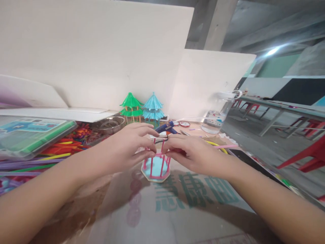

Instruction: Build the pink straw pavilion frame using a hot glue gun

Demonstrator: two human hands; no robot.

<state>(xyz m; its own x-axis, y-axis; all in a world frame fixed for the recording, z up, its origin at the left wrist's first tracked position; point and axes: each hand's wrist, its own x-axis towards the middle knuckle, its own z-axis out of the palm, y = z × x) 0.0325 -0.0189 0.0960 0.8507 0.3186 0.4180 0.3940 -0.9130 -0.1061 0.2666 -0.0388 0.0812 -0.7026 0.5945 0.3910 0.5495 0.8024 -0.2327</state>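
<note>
In front of me on the work surface stands a small model pavilion frame with pink posts, a pale blue floor and a many-sided base. My left hand has its curled fingertips and thumb on the upper left posts. From the other side, my right hand closes its fingers and thumb at the upper right posts. Between the hands, a flat white piece lies at the top of the frame, partly covered by my fingers. The exact finger contacts are partly hidden.
Green and light blue model pavilions stand behind. Near them lie a blue glue gun and red-rimmed round items. A water jug stands right. Coloured strips and a plastic case are left.
</note>
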